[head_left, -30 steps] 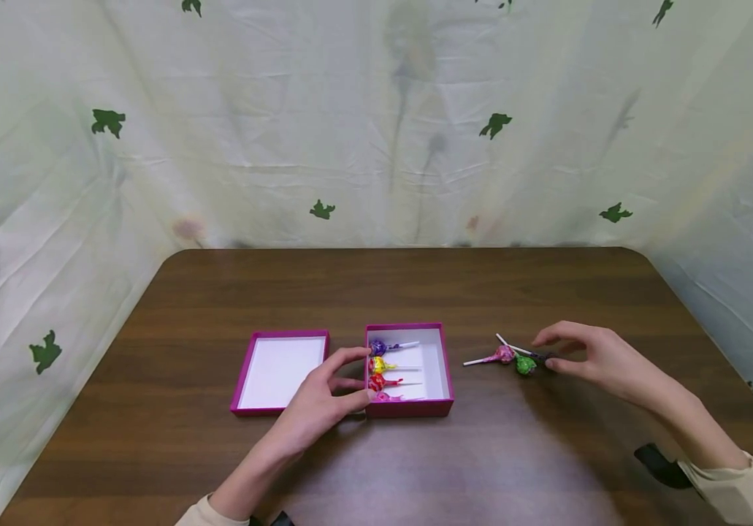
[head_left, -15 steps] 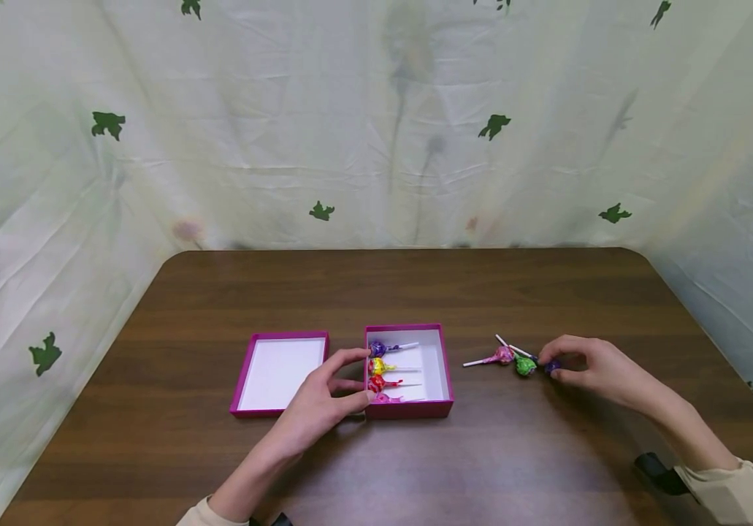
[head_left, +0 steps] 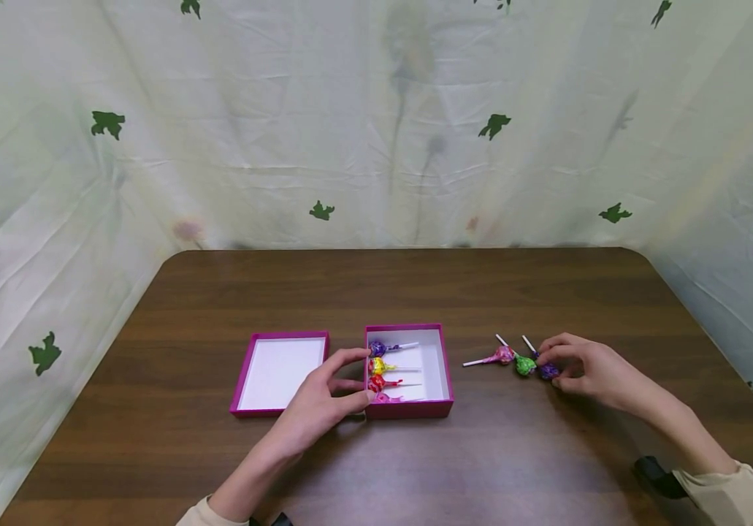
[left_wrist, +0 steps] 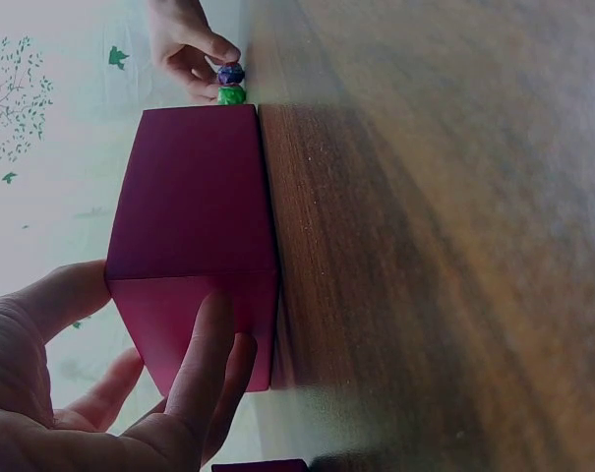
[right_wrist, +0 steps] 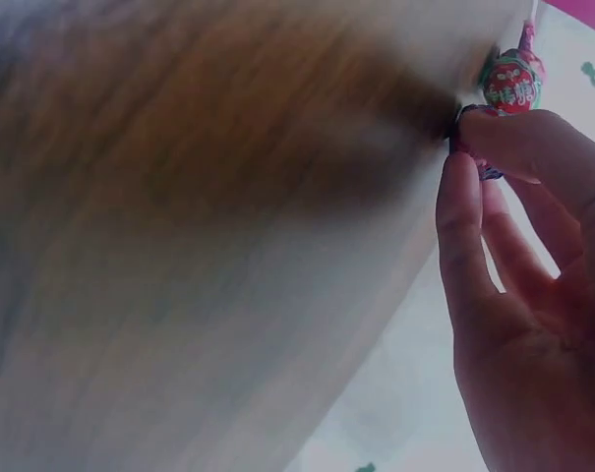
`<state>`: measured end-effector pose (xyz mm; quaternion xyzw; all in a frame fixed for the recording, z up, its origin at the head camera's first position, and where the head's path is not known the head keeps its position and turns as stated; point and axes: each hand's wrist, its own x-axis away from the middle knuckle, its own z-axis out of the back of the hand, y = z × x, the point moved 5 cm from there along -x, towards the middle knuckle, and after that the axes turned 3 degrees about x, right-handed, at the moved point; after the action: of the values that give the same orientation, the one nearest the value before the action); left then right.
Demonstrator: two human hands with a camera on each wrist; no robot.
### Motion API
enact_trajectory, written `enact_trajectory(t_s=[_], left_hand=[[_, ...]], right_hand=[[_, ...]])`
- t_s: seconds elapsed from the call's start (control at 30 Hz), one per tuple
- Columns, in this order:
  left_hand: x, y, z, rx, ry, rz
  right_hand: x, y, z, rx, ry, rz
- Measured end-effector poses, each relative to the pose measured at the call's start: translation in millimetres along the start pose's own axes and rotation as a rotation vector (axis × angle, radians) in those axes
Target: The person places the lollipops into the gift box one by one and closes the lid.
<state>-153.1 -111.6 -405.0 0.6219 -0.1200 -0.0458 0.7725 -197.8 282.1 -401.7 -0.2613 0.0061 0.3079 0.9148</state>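
Lid: one, lying open-side up just left of the left hand.
Left hand: fingers curled round the box corner.
Box: four lollipops inside, beside the fingertips.
Table: three lollipops loose; pink, green just left of the right grip.
Right hand: pinches the purple lollipop, against the green one.

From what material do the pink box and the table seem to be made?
The pink box looks like matte cardboard: thin straight walls, sharp folded edges and a plain white inside. The table shows dark wood grain with a soft sheen; whether it is solid wood or a laminate cannot be told. The left hand holds the box's wall.
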Motion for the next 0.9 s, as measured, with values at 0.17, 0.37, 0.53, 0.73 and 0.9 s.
enact_trajectory(t_s=[0.17, 0.37, 0.53, 0.73, 0.9], left_hand=[[0.6, 0.6, 0.0, 0.001, -0.002, 0.003], [1.2, 0.2, 0.2, -0.001, -0.004, 0.005], [1.4, 0.9, 0.5, 0.000, -0.003, -0.001], [0.8, 0.4, 0.4, -0.001, -0.005, -0.003], [0.7, 0.0, 0.5, 0.004, -0.009, -0.006]], right_hand=[[-2, -3, -1, 0.012, 0.017, -0.013], [-7, -13, 5, 0.021, 0.084, -0.007], [-14, -28, 9, -0.002, 0.144, 0.029], [-23, -40, 11, -0.004, 0.176, 0.007], [-30, -49, 10, 0.044, 0.214, 0.015]])
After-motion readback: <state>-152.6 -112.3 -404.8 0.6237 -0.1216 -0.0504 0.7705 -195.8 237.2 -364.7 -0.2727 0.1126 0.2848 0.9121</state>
